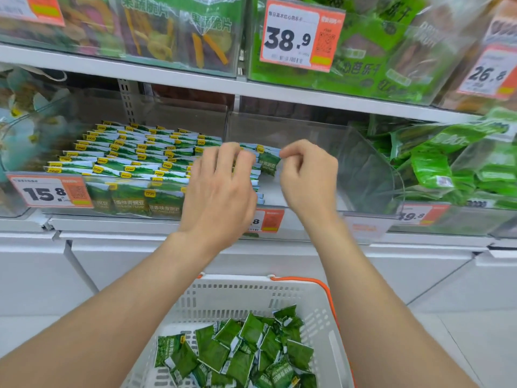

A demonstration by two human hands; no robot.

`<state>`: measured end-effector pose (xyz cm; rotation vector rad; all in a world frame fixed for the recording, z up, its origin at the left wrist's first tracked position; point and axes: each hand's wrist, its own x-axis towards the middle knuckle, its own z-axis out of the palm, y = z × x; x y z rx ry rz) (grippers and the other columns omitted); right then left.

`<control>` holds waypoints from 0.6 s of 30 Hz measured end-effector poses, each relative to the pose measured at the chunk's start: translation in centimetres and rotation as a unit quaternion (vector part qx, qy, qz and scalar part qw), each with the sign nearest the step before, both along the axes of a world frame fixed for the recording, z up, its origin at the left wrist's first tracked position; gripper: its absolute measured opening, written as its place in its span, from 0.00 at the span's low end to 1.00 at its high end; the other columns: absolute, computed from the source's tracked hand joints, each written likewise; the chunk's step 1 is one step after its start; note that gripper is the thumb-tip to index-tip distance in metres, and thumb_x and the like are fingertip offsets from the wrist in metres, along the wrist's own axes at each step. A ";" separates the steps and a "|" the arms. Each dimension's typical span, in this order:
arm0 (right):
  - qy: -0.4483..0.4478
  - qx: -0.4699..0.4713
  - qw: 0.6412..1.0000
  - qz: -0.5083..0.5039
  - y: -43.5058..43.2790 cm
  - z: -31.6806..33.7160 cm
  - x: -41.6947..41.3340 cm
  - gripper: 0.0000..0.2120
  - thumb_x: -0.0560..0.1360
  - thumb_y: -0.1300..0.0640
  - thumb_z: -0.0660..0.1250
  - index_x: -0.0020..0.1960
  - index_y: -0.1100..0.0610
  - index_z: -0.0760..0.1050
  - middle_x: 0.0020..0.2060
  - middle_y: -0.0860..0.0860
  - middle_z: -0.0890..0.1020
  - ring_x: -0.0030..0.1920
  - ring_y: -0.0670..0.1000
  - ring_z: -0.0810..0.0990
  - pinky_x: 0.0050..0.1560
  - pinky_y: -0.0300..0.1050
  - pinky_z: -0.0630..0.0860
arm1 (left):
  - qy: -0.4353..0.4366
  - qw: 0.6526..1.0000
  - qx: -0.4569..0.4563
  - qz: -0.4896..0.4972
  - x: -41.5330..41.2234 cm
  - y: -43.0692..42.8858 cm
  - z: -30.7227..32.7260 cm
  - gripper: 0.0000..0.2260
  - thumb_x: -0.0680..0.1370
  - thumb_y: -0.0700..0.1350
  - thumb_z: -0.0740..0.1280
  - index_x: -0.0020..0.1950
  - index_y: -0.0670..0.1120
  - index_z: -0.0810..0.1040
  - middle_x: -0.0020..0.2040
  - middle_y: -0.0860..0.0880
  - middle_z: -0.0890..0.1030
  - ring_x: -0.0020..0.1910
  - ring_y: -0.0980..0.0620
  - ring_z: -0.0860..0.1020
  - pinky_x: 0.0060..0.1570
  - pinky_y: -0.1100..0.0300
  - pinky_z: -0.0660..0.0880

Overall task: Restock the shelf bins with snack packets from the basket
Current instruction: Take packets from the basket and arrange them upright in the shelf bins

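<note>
Packet orientation: the end packet (268, 163) stands upright on its lower edge with its printed face toward the camera. Its long axis cannot be told, since the left hand covers part of it.
Row direction: the packed rows (134, 152) run from 6 o'clock back toward 12 o'clock, with all tops up.
Left hand (221, 191): fingers are fairly straight and spread, lying over the tops of the packets at 9 o'clock of the end packet.
Right hand (307, 177): fingers are curled, and thumb and forefinger pinch the end packet's 3 o'clock edge.
Materials: the packets are glossy green foil with white crimped edges and yellow corner marks.
Shelf bin (293, 130): clear rigid plastic, filled with rows on its 9 o'clock side, with bare floor at 3 o'clock.
Basket (237, 284): white slotted plastic with an orange handle (321, 284), at 6 o'clock of the hands. It holds loose packets (240, 357) jumbled at all angles.
Price tag (49, 191): orange and white, reading 15.8.
Neighbouring bin (436, 169): at 3 o'clock, holding larger, brighter green bags.
</note>
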<state>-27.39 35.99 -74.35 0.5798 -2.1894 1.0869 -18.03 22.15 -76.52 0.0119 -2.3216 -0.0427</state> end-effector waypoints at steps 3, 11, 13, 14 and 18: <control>0.157 -0.056 0.985 0.049 2.0 -2.7 4.6 0.10 0.71 0.68 0.61 0.40 0.59 0.81 0.36 0.49 0.82 0.38 0.52 0.78 0.41 0.44 0.72 | 0.040 0.993 -0.061 -0.089 1.4 1.4 -0.7 0.06 0.76 0.43 0.67 0.51 0.43 0.77 0.45 0.44 0.77 0.41 0.40 0.76 0.35 0.47 0.70; -0.201 0.203 0.957 0.051 9.2 -17.5 7.2 0.12 0.71 0.56 0.59 0.41 0.49 0.82 0.36 0.46 0.85 0.38 0.52 0.82 0.41 0.47 0.78 | -0.152 0.966 -0.091 -0.186 3.7 3.3 -7.1 0.06 0.74 0.49 0.65 0.40 0.47 0.73 0.30 0.49 0.78 0.31 0.42 0.76 0.32 0.56 0.63; -0.307 0.325 0.891 0.082 10.8 -20.5 7.6 0.13 0.72 0.59 0.61 0.45 0.49 0.83 0.42 0.47 0.86 0.45 0.53 0.83 0.46 0.47 0.80 | -0.224 0.948 -0.120 -0.190 4.1 3.8 -8.0 0.06 0.76 0.50 0.62 0.42 0.48 0.73 0.33 0.49 0.79 0.31 0.41 0.76 0.31 0.56 0.62; -0.349 0.373 0.854 0.098 11.4 -21.9 8.1 0.14 0.73 0.61 0.61 0.48 0.50 0.84 0.45 0.48 0.86 0.48 0.54 0.83 0.49 0.47 0.80 | -0.268 0.936 -0.133 -0.187 4.2 4.1 -8.4 0.06 0.77 0.50 0.60 0.44 0.49 0.72 0.35 0.49 0.80 0.32 0.41 0.75 0.32 0.55 0.63; -0.433 0.496 0.739 0.141 12.6 -27.2 10.1 0.22 0.76 0.66 0.61 0.65 0.50 0.78 0.59 0.52 0.81 0.58 0.56 0.79 0.57 0.53 0.80 | -0.421 0.871 -0.143 -0.206 4.6 4.8 -8.9 0.07 0.81 0.49 0.58 0.53 0.49 0.75 0.43 0.46 0.81 0.39 0.42 0.76 0.40 0.52 0.75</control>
